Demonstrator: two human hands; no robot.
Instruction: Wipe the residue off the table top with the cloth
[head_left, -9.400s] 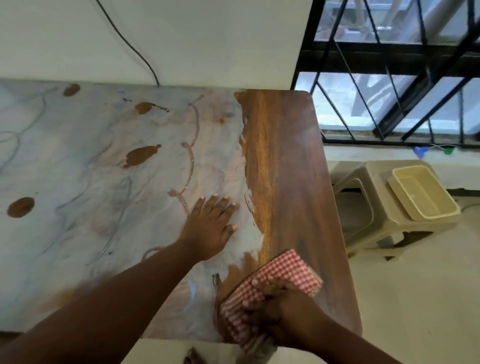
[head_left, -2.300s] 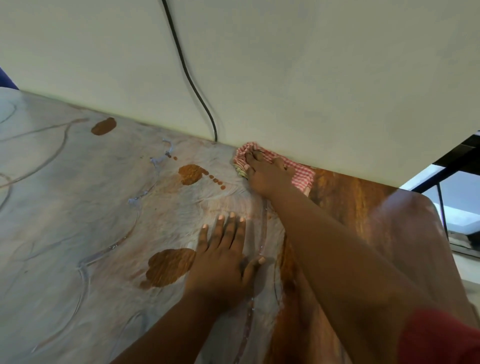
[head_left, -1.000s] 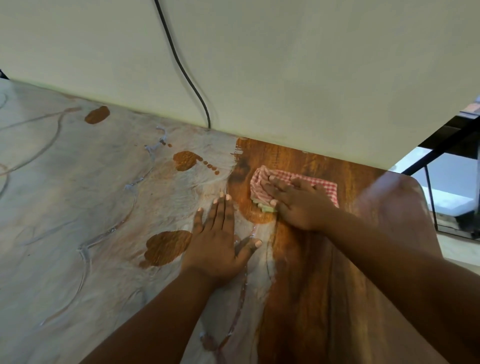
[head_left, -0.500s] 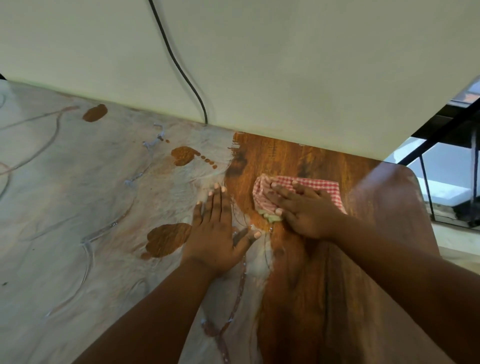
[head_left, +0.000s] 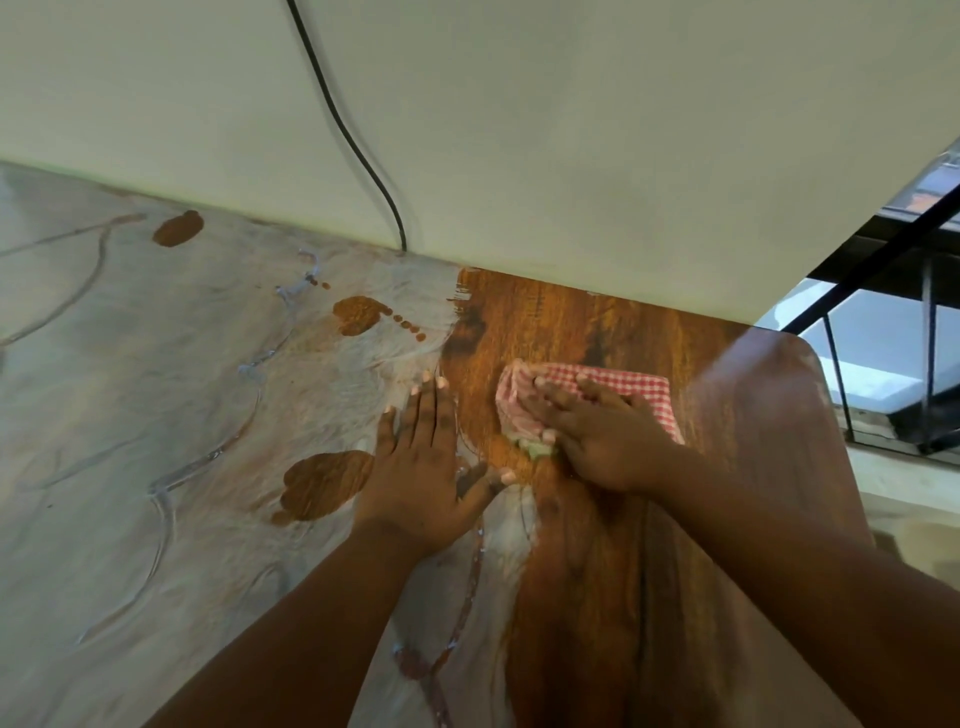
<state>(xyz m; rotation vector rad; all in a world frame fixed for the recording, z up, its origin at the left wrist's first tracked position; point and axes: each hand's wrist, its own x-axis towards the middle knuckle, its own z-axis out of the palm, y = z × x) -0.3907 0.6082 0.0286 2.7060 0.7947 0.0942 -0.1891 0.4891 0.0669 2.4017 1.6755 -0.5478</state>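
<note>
A wooden table top runs under both arms. Whitish-grey residue covers its left part, broken by a few bare brown patches. The right strip shows clean wood. A folded red-and-white checked cloth lies on the clean wood near the far wall. My right hand presses flat on the cloth with straight fingers. My left hand rests flat, fingers spread, on the residue at its right border, just left of the cloth.
A pale wall stands along the table's far edge, with a black cable running down it. A window with black bars is at the right, beyond the table's rounded corner.
My right hand has pulled the cloth from the wall edge toward me and slightly right, baring more clean wood. My left hand has stayed planted in the same spot.
</note>
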